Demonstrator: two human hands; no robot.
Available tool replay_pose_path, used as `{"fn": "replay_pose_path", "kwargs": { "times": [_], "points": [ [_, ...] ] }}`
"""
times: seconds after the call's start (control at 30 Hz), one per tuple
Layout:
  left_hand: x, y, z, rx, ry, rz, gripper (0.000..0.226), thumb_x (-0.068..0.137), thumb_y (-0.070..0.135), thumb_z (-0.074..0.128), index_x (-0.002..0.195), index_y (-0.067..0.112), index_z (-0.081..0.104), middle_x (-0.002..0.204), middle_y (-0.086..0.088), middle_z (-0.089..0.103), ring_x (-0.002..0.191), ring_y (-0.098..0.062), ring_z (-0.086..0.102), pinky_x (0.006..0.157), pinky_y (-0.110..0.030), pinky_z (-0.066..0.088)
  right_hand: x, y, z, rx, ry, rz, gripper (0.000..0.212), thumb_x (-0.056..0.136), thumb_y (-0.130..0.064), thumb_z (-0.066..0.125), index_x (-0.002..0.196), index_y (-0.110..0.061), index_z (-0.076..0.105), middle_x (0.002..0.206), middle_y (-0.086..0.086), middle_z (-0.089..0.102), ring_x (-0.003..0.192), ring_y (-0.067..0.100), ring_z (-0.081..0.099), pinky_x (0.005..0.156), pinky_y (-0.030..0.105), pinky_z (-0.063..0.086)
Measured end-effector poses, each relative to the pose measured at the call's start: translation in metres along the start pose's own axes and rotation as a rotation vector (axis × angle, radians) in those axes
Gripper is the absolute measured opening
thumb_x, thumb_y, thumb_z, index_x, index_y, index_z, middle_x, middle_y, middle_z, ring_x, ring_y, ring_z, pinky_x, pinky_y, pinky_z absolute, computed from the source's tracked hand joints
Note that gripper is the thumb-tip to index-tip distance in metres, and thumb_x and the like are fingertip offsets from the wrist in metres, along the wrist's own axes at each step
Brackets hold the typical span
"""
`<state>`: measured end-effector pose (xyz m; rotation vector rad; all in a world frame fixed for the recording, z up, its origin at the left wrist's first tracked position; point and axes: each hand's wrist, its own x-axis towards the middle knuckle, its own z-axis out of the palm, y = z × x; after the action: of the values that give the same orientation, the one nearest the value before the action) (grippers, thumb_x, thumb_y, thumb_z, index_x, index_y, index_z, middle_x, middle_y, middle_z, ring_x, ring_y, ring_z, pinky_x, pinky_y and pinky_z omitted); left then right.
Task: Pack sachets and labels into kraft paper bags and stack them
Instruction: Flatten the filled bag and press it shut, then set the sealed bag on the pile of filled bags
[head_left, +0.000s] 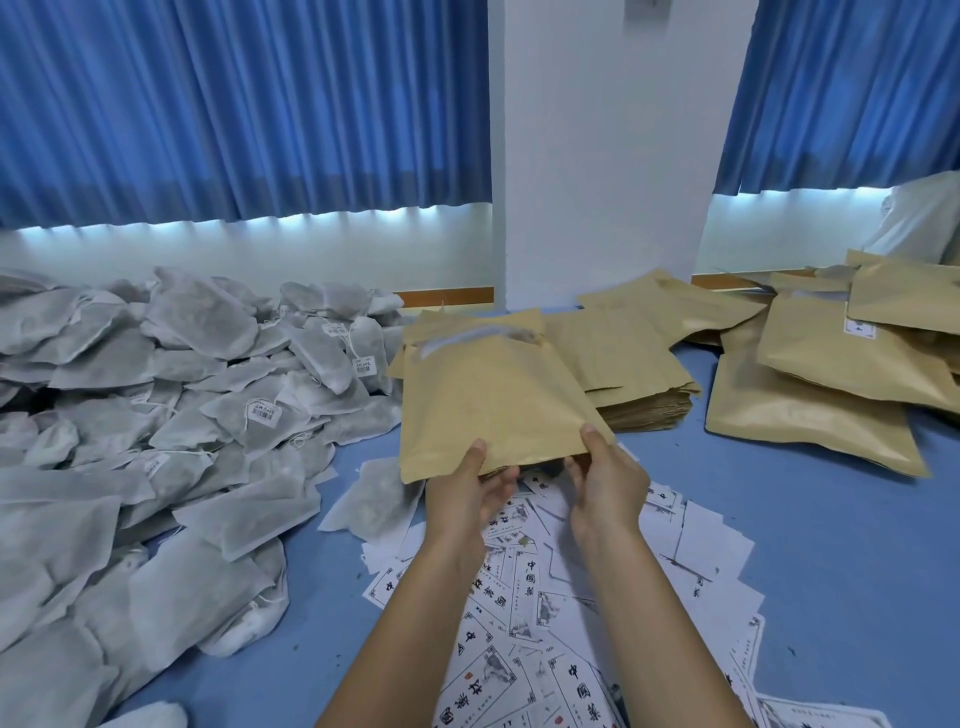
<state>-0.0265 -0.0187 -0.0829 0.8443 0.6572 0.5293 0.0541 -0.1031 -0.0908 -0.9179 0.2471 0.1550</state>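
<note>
Pinching the kraft bag (483, 395) by its near edge, left hand (470, 499) and right hand (605, 486) point its mouth to twelve o'clock; the packed stack (831, 384) sits at two, nearer the right hand.

**Paper, Fibre and Cloth**

The kraft bag (483, 395) was matt brown paper, lightly creased. The sachets (156, 415) looked like grey, fuzzy non-woven fabric, half sheer. The labels (545, 649) were thin white printed paper. The blue surface (805, 519) ran smooth and matt, and the curtains (234, 104) were pleated blue cloth.
</note>
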Motion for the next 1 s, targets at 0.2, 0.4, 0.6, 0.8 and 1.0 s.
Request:
{"fn": "replay_pose_path", "kwargs": {
  "times": [0.2, 0.4, 0.6, 0.8, 1.0],
  "points": [
    [-0.001, -0.001, -0.001, 0.051, 0.041, -0.048, 0.016, 0.090, 0.020, 0.065, 0.103, 0.013, 0.059, 0.084, -0.003, 0.066, 0.059, -0.011, 0.061, 0.049, -0.021, 0.047, 0.007, -0.004, -0.005, -0.028, 0.077, 0.092, 0.020, 0.086, -0.004, 0.069, 0.069, -0.006, 0.059, 0.073, 0.004, 0.061, 0.058, 0.011, 0.056, 0.058, 0.021, 0.047],
    [0.002, -0.003, 0.000, 0.017, 0.059, -0.052, 0.013, 0.089, 0.020, 0.066, 0.098, 0.015, 0.059, 0.085, -0.001, 0.065, 0.058, -0.011, 0.061, 0.050, -0.021, 0.046, 0.000, -0.002, -0.001, 0.021, -0.021, 0.111, 0.012, 0.084, -0.004, 0.070, 0.076, -0.004, 0.061, 0.080, 0.006, 0.066, 0.072, 0.013, 0.063, 0.054, 0.021, 0.052],
    [0.003, -0.004, -0.002, 0.013, 0.054, -0.035, 0.011, 0.089, 0.019, 0.067, 0.096, 0.015, 0.060, 0.080, -0.001, 0.066, 0.057, -0.011, 0.061, 0.050, -0.022, 0.047, -0.002, 0.000, 0.000, -0.110, -0.034, 0.084, 0.013, 0.081, 0.000, 0.071, 0.076, -0.007, 0.062, 0.078, 0.003, 0.065, 0.066, 0.013, 0.061, 0.055, 0.020, 0.049],
    [0.003, -0.004, -0.002, -0.005, 0.057, -0.043, 0.016, 0.089, 0.020, 0.067, 0.102, 0.014, 0.060, 0.089, -0.003, 0.066, 0.060, -0.011, 0.060, 0.048, -0.020, 0.046, -0.007, 0.001, 0.002, -0.057, -0.123, 0.166, 0.009, 0.083, -0.001, 0.069, 0.082, -0.005, 0.062, 0.084, 0.006, 0.066, 0.072, 0.014, 0.063, 0.056, 0.022, 0.053],
    [0.004, -0.005, -0.002, 0.001, 0.053, -0.047, 0.011, 0.089, 0.019, 0.067, 0.096, 0.015, 0.060, 0.083, -0.001, 0.065, 0.063, -0.012, 0.060, 0.051, -0.021, 0.045, -0.005, 0.003, 0.001, -0.151, -0.088, 0.102, 0.011, 0.083, -0.001, 0.070, 0.079, -0.007, 0.062, 0.078, 0.003, 0.063, 0.061, 0.014, 0.055, 0.045, 0.014, 0.047]
  ]
}}
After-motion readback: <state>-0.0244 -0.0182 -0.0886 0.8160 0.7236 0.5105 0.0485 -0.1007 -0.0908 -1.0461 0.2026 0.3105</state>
